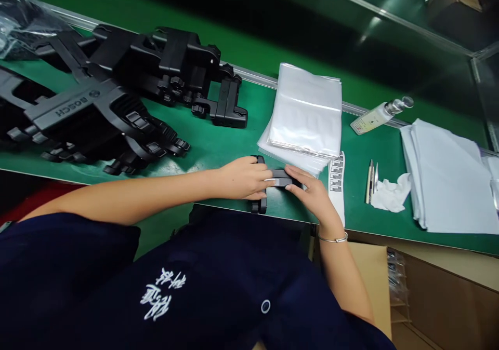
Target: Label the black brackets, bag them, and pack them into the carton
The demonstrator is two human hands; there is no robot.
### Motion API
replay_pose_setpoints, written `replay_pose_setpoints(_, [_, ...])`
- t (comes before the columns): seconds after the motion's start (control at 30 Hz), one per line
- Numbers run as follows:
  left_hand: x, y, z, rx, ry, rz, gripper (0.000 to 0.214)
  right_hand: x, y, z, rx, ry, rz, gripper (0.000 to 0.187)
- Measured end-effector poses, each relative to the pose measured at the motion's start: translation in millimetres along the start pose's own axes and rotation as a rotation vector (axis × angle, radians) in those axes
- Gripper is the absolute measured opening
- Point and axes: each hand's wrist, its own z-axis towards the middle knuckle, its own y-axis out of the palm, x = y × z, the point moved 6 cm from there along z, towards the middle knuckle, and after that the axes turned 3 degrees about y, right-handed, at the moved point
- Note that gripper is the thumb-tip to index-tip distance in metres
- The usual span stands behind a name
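A black plastic part [277, 174] with knobbed ends lies at the front edge of the green table. Over its left section rests my left hand [247, 177], its fingers curled onto it beside a small pale label [276, 182]. My right hand [312, 193] grips the other end between thumb and fingers. Both hands partly cover the part. Just right of my right hand lies a strip of printed labels [336, 176]. Behind the hands is a stack of clear plastic bags [306, 113].
Several black plastic brackets [74, 103], one marked BOSCH, are piled at left, and a similar part [228, 103] lies nearby. To the right are a pump bottle [372, 119], a slim knife-like tool [369, 184], crumpled tissue [392, 193] and white sheets [452, 176]. Below stands a cardboard box [440, 293].
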Motion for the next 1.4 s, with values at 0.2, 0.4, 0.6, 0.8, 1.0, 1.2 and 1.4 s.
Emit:
replay_pose_setpoints(0.2, [12,-1.9,-1,0.048,-0.039,0.115,0.038,-2,1,-2,0.039,-0.076,-0.025,0.041])
replay_pose_setpoints(0.4, [18,0.6,-1,0.138,-0.061,0.180,0.032,-2,4,0,0.089,-0.143,-0.137,0.043])
replay_pose_setpoints(0.6, [25,-0.1,-9,0.101,-0.147,0.182,0.034,0,9,-4,0.094,-0.158,-0.116,0.045])
replay_pose_setpoints(0.8, [24,1.9,-13,0.072,-0.155,0.214,0.034,6,14,-4,0.087,-0.161,-0.080,0.046])
replay_pose_setpoints(1.0, [28,-0.7,-4,0.041,-0.142,0.212,0.036,5,14,-6,0.095,-0.182,-0.063,0.044])
replay_pose_setpoints(1.2, [22,-9.0,-1,0.050,-0.131,0.146,0.033,8,12,-7,0.073,-0.212,-0.049,0.045])
replay_pose_setpoints(1.4, [18,4.2,2,0.076,-0.135,0.130,0.039,-80,-71,-58,0.233,-0.483,-0.053,0.044])
